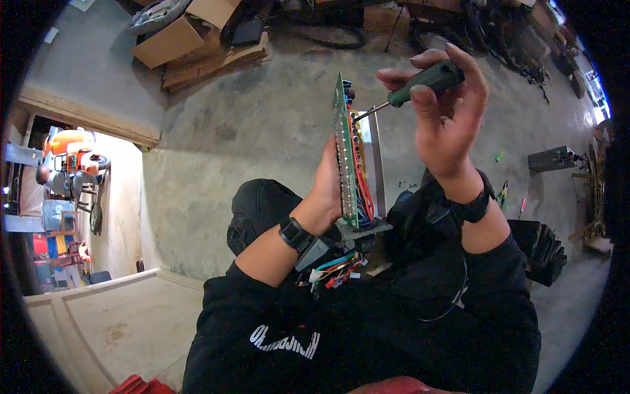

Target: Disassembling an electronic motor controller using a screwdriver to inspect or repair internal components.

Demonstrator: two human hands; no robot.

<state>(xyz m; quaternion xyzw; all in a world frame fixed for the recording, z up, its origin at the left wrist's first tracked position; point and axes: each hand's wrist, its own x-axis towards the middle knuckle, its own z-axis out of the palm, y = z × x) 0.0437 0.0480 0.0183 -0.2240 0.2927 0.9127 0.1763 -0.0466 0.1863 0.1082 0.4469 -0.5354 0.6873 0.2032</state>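
Note:
A green circuit board [340, 138] stands on edge in front of me, joined to a metal plate [375, 157] on its right. Red and blue wires [365, 194] run between the two. My left hand [326, 187] grips the board from its left side, with its fingertips hidden behind it. In my right hand [453, 134] is a screwdriver [430, 82] with a dark green handle, held by the fingers and thumb. Its shaft slants down to the left, and the tip meets the parts inside the board's right face; exact contact is too small to tell. Below hangs a bundle of coloured wires with connectors [341, 269].
Cardboard boxes [170, 43] sit at the far left on the concrete floor [262, 131]. Cables and dark equipment [459, 23] line the far side. Right of me are a black case [538, 253], a grey metal piece [551, 159] and green-handled pliers [502, 196]. Through a left doorway stands an orange vehicle [69, 144].

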